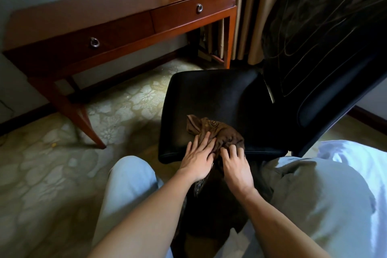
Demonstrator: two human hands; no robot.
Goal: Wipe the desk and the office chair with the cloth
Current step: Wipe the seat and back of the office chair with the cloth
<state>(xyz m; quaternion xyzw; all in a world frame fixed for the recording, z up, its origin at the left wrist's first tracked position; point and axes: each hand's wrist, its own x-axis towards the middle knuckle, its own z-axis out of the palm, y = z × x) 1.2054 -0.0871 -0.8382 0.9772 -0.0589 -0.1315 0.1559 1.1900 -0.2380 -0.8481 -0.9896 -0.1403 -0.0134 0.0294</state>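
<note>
Hands [198,158] flat on cloth [217,134]

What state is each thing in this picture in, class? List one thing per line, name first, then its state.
Brown patterned cloth: bunched, lying on the seat's near edge, part hanging over it.
Left hand: flat, fingers spread, pressing the cloth.
Right hand: fingers curled on the cloth.
Black office chair seat: bare apart from the cloth.
Black chair backrest: upright, tilted back.
Reddish wooden desk: top bare, both drawers shut.
Beige curtain: hanging drawn.
</note>
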